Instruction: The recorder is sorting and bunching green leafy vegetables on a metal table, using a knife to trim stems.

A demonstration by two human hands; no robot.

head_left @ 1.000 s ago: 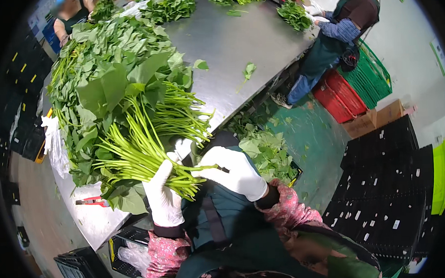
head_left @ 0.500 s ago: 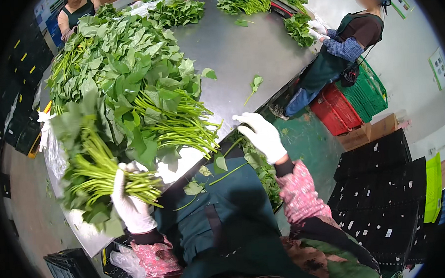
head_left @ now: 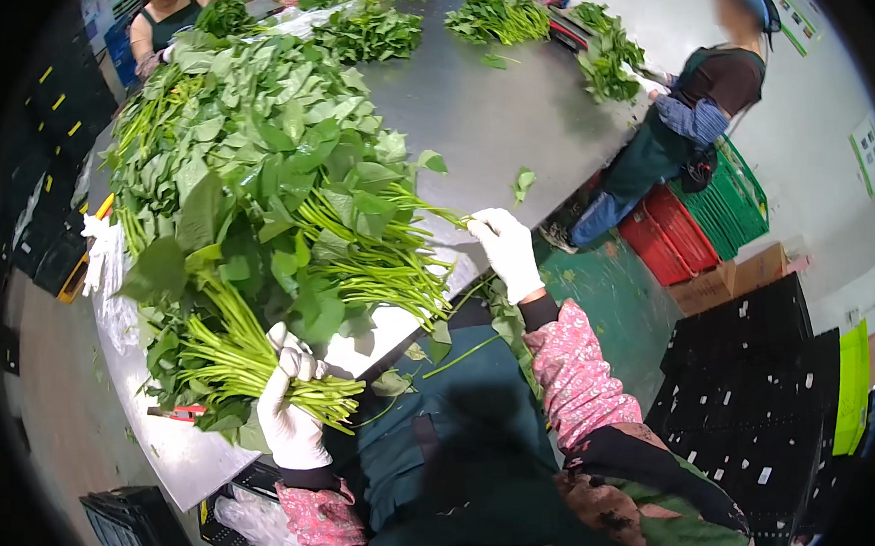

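My left hand [head_left: 295,406], in a white glove, is wrapped round a bunch of leafy greens [head_left: 228,355] with long pale-green stems. Its cut ends point right, and its leaves lie to the left over the table's near edge. My gloved right hand [head_left: 505,249] is at the right of the big pile of leafy greens [head_left: 256,144]. Its fingertips are pinched on the ends of a few green stems [head_left: 443,212] that reach out from that pile. More stems [head_left: 389,270] lie just below, their ends toward me.
A metal table [head_left: 489,105] carries the greens, with a loose sprig [head_left: 522,183] near its right edge. Fallen leaves lie on my apron [head_left: 393,382]. Co-workers stand at the far left and far right. Red [head_left: 665,232] and green crates [head_left: 732,202] and black crates [head_left: 735,387] stand right.
My left hand has moved right with its bunch. My right hand, open and empty before, has closed on stems at the pile's edge. The co-worker on the right has shifted hands.
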